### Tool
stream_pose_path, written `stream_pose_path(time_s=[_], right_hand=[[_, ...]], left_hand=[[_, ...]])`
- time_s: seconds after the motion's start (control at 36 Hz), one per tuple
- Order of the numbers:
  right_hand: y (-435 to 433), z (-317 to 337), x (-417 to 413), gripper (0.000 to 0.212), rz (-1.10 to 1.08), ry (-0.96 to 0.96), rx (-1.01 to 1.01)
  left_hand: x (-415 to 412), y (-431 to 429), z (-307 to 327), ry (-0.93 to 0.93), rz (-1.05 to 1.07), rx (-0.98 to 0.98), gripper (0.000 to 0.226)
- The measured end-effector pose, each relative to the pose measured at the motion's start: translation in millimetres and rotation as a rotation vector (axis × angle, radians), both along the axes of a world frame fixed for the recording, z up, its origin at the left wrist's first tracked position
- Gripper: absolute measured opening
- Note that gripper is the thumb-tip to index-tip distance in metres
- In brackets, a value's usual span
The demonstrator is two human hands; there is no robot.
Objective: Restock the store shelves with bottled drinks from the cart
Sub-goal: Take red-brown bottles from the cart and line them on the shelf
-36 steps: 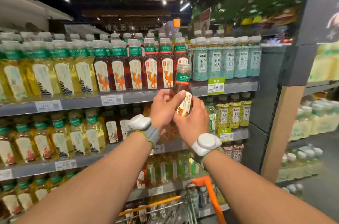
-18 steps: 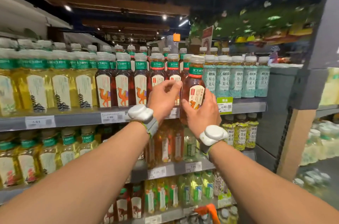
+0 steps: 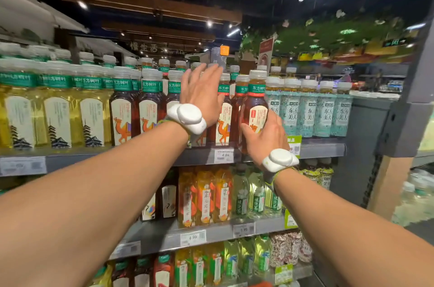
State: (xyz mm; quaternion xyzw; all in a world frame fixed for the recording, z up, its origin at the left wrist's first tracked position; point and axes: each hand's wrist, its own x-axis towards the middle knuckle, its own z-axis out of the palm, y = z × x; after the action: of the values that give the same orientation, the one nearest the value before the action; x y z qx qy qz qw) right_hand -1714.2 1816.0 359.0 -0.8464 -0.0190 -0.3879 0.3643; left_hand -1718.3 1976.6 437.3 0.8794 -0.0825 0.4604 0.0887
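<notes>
My right hand [image 3: 266, 139] grips the lower part of a dark tea bottle [image 3: 254, 105] with a white cap and green neck band. The bottle stands upright at the front edge of the top shelf [image 3: 324, 149], between a row of like dark tea bottles [image 3: 145, 108] and pale teal-labelled bottles [image 3: 310, 112]. My left hand [image 3: 203, 92] is raised with straight, spread fingers against the dark bottles just left of it, pressing on them; it holds nothing. Both wrists wear white bands.
Yellow tea bottles [image 3: 54, 110] fill the top shelf's left part. Lower shelves [image 3: 218, 231] hold orange, green and other drinks. A grey upright post [image 3: 413, 98] ends the shelving on the right. Price tags [image 3: 224, 155] line the shelf edges. The cart is out of view.
The bottle has risen from chest height up to the top shelf's front edge. My left hand has let go of it and spread flat against the neighbouring bottles. The view has tilted upward.
</notes>
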Motion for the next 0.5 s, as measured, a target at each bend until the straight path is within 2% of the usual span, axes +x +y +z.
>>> stream_pose_path(time_s=[0.14, 0.22, 0.31, 0.44, 0.5], right_hand=[[2.6, 7.7, 8.4, 0.057, 0.022, 0.002, -0.002], [3.6, 13.1, 13.5, 0.058, 0.029, -0.009, -0.003], [5.0, 17.0, 19.8, 0.061, 0.004, -0.039, -0.024], [7.1, 11.3, 29.3, 0.065, -0.048, -0.032, -0.047], [6.9, 8.2, 34.4, 0.065, -0.058, -0.028, -0.033]], left_hand=[[27.9, -7.0, 11.8, 0.112, 0.045, 0.102, 0.077], [39.3, -6.3, 10.7, 0.172, 0.044, 0.117, 0.075], [47.6, -5.5, 3.5, 0.14, 0.052, 0.112, 0.072], [50.9, -4.5, 5.3, 0.081, 0.084, 0.119, 0.089], [53.1, -5.3, 7.1, 0.088, 0.107, 0.138, 0.089]])
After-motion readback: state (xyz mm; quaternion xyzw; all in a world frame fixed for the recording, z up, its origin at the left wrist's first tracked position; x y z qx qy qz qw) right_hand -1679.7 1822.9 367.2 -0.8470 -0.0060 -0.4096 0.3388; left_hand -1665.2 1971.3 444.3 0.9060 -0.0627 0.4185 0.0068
